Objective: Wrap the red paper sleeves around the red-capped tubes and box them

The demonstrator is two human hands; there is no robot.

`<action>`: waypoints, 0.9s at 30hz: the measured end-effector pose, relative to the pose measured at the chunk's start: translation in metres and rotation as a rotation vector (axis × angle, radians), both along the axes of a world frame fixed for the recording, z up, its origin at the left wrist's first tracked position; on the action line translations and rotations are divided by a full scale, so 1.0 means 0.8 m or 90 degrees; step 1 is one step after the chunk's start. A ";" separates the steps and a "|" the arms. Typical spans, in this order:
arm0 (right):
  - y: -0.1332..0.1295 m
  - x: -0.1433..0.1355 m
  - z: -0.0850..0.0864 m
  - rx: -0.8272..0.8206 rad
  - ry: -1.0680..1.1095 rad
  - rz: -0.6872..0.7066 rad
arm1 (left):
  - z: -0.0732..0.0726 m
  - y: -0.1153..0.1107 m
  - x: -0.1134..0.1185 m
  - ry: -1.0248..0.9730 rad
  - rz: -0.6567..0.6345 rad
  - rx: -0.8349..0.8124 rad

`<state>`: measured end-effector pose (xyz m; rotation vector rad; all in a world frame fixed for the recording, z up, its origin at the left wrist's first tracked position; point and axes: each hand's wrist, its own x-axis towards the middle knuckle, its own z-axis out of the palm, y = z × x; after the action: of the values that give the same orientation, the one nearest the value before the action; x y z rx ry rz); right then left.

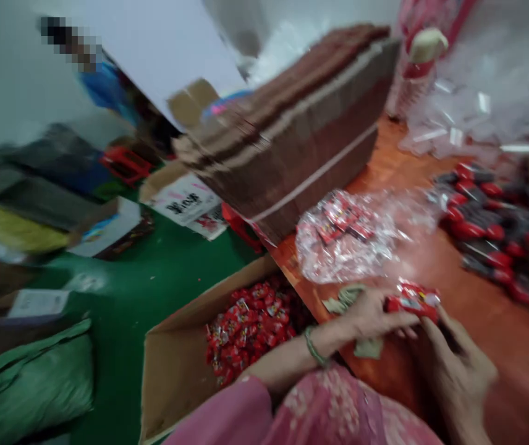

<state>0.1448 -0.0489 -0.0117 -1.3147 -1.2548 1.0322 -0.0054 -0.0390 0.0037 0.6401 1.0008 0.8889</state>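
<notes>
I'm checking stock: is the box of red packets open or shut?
Open: no flaps cover the top of the cardboard box, and the red packets inside show plainly.

The table [526,352], orange-red on top, filled much of the right half of the frame. Right of centre it bore a clear plastic bag [313,262] containing red packets [345,216]; a pale cloth [369,347] lay below. Red and dark pieces [505,238] were heaped at the right edge. The green floor [167,266], at left, carried a green sack [37,383], lower left.
</notes>
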 end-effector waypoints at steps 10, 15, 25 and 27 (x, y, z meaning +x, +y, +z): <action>0.012 -0.001 -0.016 -0.047 0.075 -0.032 | 0.010 0.009 -0.005 0.126 -0.017 0.009; 0.011 0.001 -0.018 -0.043 0.088 -0.012 | 0.011 0.009 -0.002 0.164 -0.023 0.024; 0.008 0.001 -0.006 0.020 0.024 0.119 | 0.032 -0.014 -0.034 0.306 -0.037 0.052; 0.013 0.009 0.000 0.060 -0.027 0.180 | 0.047 -0.036 -0.069 0.360 -0.038 0.010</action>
<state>0.1524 -0.0382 -0.0117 -1.1136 -1.5343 1.1288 -0.0603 -0.0676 0.0410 0.9590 1.4687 0.6730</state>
